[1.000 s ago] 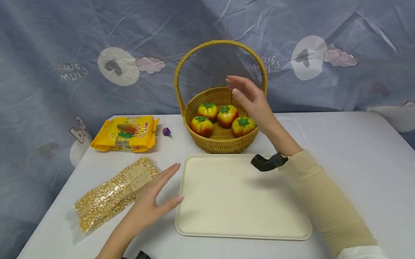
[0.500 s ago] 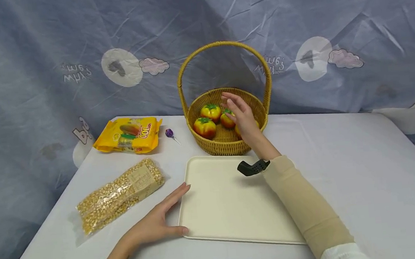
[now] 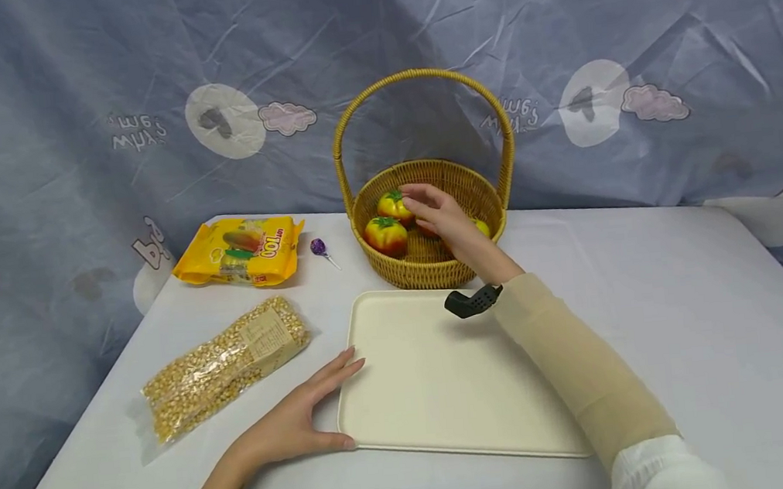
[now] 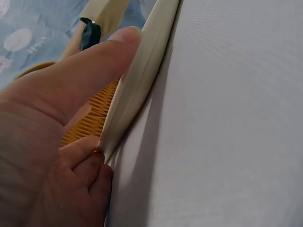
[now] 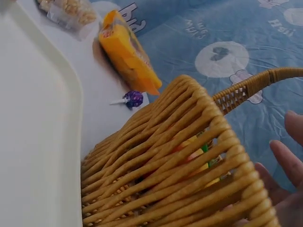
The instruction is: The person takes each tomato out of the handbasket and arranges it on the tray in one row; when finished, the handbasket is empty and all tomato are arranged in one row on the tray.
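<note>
A cream rectangular tray (image 3: 438, 380) lies on the table. My left hand (image 3: 291, 424) rests at its near left corner, thumb at the front edge and fingertips over the left rim; the left wrist view shows the thumb (image 4: 113, 52) against the rim. Behind the tray stands a wicker basket (image 3: 429, 276) with a tall handle, holding several tomato-like yellow-and-red fruits (image 3: 386, 237) with green tops. Inside the basket opening, my right hand (image 3: 453, 223) reaches over the fruits with loosely bent fingers, its fingertips overlapping the rear fruit and hiding others. The basket wall (image 5: 175, 156) fills the right wrist view.
A bag of corn kernels (image 3: 221, 372) lies left of the tray. Behind it are a yellow packet (image 3: 238, 254) and a purple-wrapped lollipop (image 3: 320, 249). A patterned grey-blue cloth (image 3: 139, 80) hangs along the table's back.
My left hand has come down and right onto the tray's corner. My right hand has lowered and moved left from above the basket into its opening.
</note>
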`<state>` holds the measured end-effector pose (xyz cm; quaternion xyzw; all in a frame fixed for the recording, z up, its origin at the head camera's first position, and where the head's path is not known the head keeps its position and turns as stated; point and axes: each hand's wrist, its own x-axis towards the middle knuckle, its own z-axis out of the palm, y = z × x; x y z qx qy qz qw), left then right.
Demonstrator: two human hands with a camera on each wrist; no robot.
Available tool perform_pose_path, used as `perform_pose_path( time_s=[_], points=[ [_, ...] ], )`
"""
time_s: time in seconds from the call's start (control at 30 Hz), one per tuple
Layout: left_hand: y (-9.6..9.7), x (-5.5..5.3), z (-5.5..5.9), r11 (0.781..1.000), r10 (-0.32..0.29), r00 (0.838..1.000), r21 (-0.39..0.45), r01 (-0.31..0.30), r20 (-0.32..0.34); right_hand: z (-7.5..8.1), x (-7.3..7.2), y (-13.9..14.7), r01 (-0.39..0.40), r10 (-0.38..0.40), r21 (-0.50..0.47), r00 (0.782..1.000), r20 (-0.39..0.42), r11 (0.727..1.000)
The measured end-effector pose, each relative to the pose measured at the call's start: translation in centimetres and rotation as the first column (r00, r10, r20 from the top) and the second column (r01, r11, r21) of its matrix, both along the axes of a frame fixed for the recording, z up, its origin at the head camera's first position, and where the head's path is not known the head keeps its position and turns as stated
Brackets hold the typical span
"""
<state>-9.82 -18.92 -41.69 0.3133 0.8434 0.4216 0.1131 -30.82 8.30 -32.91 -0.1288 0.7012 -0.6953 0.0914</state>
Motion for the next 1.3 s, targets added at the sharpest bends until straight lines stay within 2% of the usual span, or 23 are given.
perform_pose_path(
  time_s=[0.1, 0.23, 0.33, 0.5, 0.57, 0.63, 0.77, 0.87, 0.97, 1.03, 1.1, 1.2, 1.3],
  points=[
    [0.0, 0.1, 0.1, 1.000, -0.003, 1.000, -0.012, 0.003, -0.007, -0.1, -0.4, -0.4, -0.038, 0.040, 0.128, 0.999, -0.009, 0.991],
    [0.0, 0.2, 0.1, 1.000, -0.005, 1.000, -0.012, 0.005, -0.009, -0.5, -1.0, -0.9, -0.110, 0.135, 0.314, 0.989, -0.060, 0.943],
    [0.0, 0.2, 0.0, 1.000, -0.008, 1.000, -0.012, 0.008, -0.011, -0.8, -1.3, -1.3, -0.144, 0.217, 0.446, 0.969, -0.118, 0.883],
    [0.0, 0.2, -0.2, 1.000, -0.005, 1.000, -0.023, 0.005, -0.014, -1.1, -1.7, -1.7, -0.136, 0.346, 0.643, 0.914, -0.212, 0.754],
    [0.0, 0.1, -0.2, 1.000, -0.004, 1.000, -0.026, 0.003, -0.013, -1.0, -1.9, -1.9, -0.139, 0.382, 0.677, 0.897, -0.223, 0.723],
    [0.0, 0.1, -0.2, 1.000, -0.004, 1.000, -0.028, 0.003, -0.011, -0.9, -2.0, -1.9, -0.150, 0.399, 0.690, 0.891, -0.217, 0.709],
    [0.0, 0.0, -0.1, 0.999, -0.004, 1.000, -0.032, 0.004, -0.004, -0.9, -2.3, -2.0, -0.184, 0.384, 0.699, 0.913, -0.140, 0.691],
    [-0.1, 0.0, 0.0, 0.999, -0.004, 1.000, -0.033, 0.004, -0.002, -0.8, -2.5, -2.0, -0.235, 0.338, 0.664, 0.941, -0.029, 0.710],
    [-0.1, -0.1, 0.0, 0.999, -0.002, 1.000, -0.033, 0.002, -0.005, -0.7, -2.6, -1.8, -0.310, 0.282, 0.528, 0.950, 0.136, 0.791],
    [-0.1, -0.1, 0.0, 1.000, 0.000, 1.000, -0.031, 0.000, -0.006, -0.7, -2.7, -1.7, -0.326, 0.248, 0.414, 0.941, 0.231, 0.850],
    [-0.1, -0.1, 0.0, 1.000, -0.001, 1.000, -0.030, 0.001, -0.008, -0.5, -2.6, -1.6, -0.310, 0.220, 0.292, 0.928, 0.301, 0.905],
    [-0.1, 0.0, -0.1, 0.999, -0.005, 1.000, -0.032, 0.005, -0.011, 0.0, -1.9, -1.2, -0.257, 0.201, 0.149, 0.928, 0.313, 0.955],
    [-0.1, 0.0, -0.1, 1.000, -0.013, 1.000, -0.028, 0.012, -0.022, 0.8, -0.7, -0.6, -0.210, 0.198, 0.011, 0.939, 0.280, 0.978]
  ],
)
